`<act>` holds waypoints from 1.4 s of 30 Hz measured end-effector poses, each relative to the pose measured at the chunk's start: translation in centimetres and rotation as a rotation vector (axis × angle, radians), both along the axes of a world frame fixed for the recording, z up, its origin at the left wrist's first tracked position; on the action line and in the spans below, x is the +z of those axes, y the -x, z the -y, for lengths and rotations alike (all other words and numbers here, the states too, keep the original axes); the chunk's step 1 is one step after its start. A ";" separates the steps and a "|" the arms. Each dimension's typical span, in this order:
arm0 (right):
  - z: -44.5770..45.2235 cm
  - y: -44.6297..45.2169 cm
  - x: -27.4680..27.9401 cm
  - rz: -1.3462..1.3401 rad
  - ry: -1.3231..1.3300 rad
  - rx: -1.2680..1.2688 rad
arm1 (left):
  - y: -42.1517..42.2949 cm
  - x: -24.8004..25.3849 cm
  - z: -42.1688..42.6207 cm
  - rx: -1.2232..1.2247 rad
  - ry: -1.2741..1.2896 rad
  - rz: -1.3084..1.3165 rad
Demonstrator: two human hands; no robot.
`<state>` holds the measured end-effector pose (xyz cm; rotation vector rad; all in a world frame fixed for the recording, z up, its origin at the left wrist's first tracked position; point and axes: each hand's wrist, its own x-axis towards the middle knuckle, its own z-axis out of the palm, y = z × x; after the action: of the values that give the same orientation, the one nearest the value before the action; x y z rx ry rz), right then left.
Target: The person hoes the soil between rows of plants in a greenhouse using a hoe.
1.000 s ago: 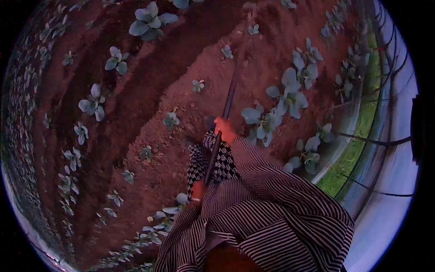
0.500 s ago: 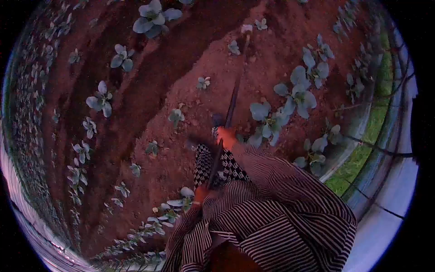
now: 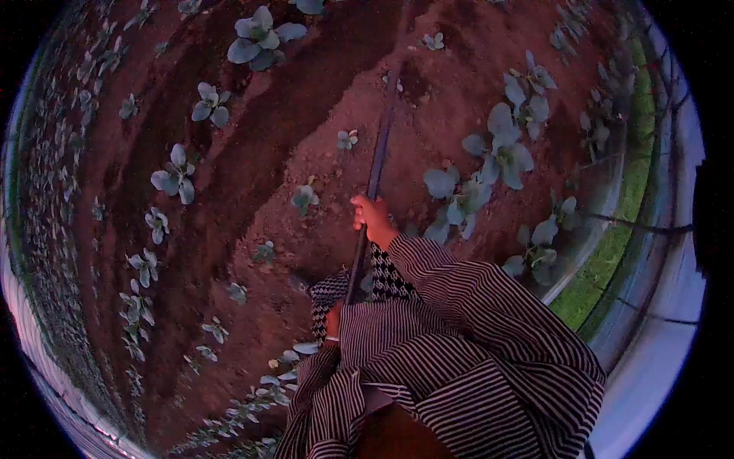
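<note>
My right hand (image 3: 372, 216) is wrapped round the long dark handle of a hoe (image 3: 380, 145), partway along its length. Close to my waist, my left hand (image 3: 334, 317) holds the handle's near end, its fingers partly hidden by my striped clothing. The handle runs forward over the reddish soil towards the top of the view, and its head cannot be made out now. Small leafy seedlings stand left of the handle, one (image 3: 347, 139) just beside it and another (image 3: 304, 197) nearer my legs.
Larger broad-leaved plants (image 3: 501, 153) grow in a row on the right. More plants (image 3: 174, 180) line the darker furrows on the left. A strip of green grass (image 3: 604, 275) and pale sheeting (image 3: 657, 329) border the right side. My patterned trouser legs (image 3: 390, 275) are below my hands.
The hoe has swung up and forward, and its pale head has left the spot where it showed near a seedling. My right hand rose slightly, and my left leg shifted left.
</note>
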<state>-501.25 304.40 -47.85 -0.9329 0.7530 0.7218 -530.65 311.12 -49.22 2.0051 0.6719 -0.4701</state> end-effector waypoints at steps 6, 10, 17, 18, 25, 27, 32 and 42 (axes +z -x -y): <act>-4.2 8.0 -7.1 0.141 0.060 -0.026 | 6.4 -2.1 -4.3 -0.059 0.064 -0.051; -5.0 17.1 -13.7 0.181 -0.031 -0.075 | 14.2 -4.3 -7.1 -0.072 0.105 -0.094; -7.5 27.6 -25.3 0.175 -0.232 0.090 | 19.8 -0.5 -15.4 -0.123 0.100 -0.163; -7.9 28.6 -26.7 0.195 -0.229 0.127 | 20.2 0.2 -16.3 -0.127 0.097 -0.174; -12.2 22.4 -9.3 0.207 0.059 0.100 | 18.9 -3.2 -16.7 -0.093 0.155 -0.241; -10.8 19.6 -9.9 0.287 0.002 0.119 | 17.4 -4.2 -15.8 -0.086 0.190 -0.019; -9.0 13.7 -12.2 0.255 0.136 0.185 | 7.4 -1.6 -12.8 -0.024 0.353 -0.117; -11.0 30.5 -15.3 0.432 -0.174 -0.056 | 19.1 3.2 -17.6 -0.230 0.119 -0.161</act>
<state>-531.79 315.45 -63.17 -0.8653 0.3280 0.5028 -549.74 328.70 -45.99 1.9538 0.4986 -0.7977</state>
